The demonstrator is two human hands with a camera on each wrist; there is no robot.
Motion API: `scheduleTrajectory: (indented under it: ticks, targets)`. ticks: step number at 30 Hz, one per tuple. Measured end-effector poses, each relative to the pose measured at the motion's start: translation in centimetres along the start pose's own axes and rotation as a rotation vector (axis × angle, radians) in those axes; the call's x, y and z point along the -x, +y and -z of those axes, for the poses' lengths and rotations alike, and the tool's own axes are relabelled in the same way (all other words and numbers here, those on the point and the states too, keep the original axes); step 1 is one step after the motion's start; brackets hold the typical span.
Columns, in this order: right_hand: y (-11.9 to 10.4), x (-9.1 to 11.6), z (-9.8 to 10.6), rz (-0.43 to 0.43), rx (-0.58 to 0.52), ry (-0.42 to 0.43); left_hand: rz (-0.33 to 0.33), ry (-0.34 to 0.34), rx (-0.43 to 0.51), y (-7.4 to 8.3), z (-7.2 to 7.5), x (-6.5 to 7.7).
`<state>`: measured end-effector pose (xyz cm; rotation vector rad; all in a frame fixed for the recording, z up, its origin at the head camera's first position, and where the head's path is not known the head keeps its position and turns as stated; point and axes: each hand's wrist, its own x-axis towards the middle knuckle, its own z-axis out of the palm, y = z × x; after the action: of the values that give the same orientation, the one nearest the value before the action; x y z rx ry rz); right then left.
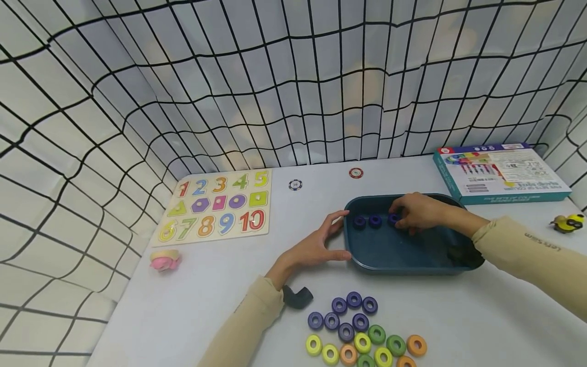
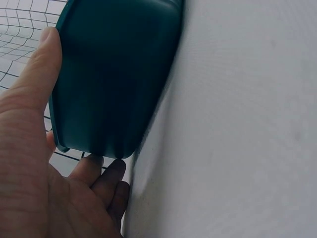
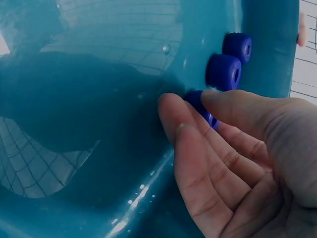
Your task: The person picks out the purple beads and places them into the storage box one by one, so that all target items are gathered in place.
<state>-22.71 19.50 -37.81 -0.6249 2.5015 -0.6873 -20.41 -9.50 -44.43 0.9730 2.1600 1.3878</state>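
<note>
A dark teal tray stands on the white table. My left hand is spread along the tray's left end, thumb and fingertips against its outside; in the left wrist view the fingers lie at the end wall. Inside the tray, my right hand pinches a purple ring between thumb and fingers, close to the floor by the far wall. Two more purple rings, one in the middle and one at the left, stand in line with it.
In front of the tray lie several loose rings: purple, yellow, green, orange. A dark curved piece is by the left sleeve. Around them are a number board, pink toy, two chips, box and bee toy.
</note>
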Motion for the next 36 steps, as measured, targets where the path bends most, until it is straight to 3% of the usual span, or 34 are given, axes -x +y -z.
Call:
scheduleTrajectory:
  ticks: [8,12,18,26,31,36]
  targets:
    - [-0.6,0.9,0.5,0.041,0.019,0.021,0.009,0.003,-0.009,0.6,0.0,0.2]
    - [-1.5,1.9,0.3,0.085,0.022,0.047,0.012,0.004,-0.018,0.0,0.0,0.0]
    - [-3.5,3.7,-0.9,0.237,-0.005,0.084,0.004,0.000,-0.017,0.1,0.0,0.0]
    - [-6.2,6.1,-3.4,0.410,-0.023,0.134,0.008,-0.018,0.024,2.9,0.3,0.7]
    - [-7.2,7.1,-5.9,0.455,-0.098,0.058,0.001,-0.014,0.000,3.4,0.3,0.8]
    - [-6.6,7.1,-9.1,0.420,-0.167,-0.037,-0.011,-0.012,-0.006,3.3,0.4,0.7]
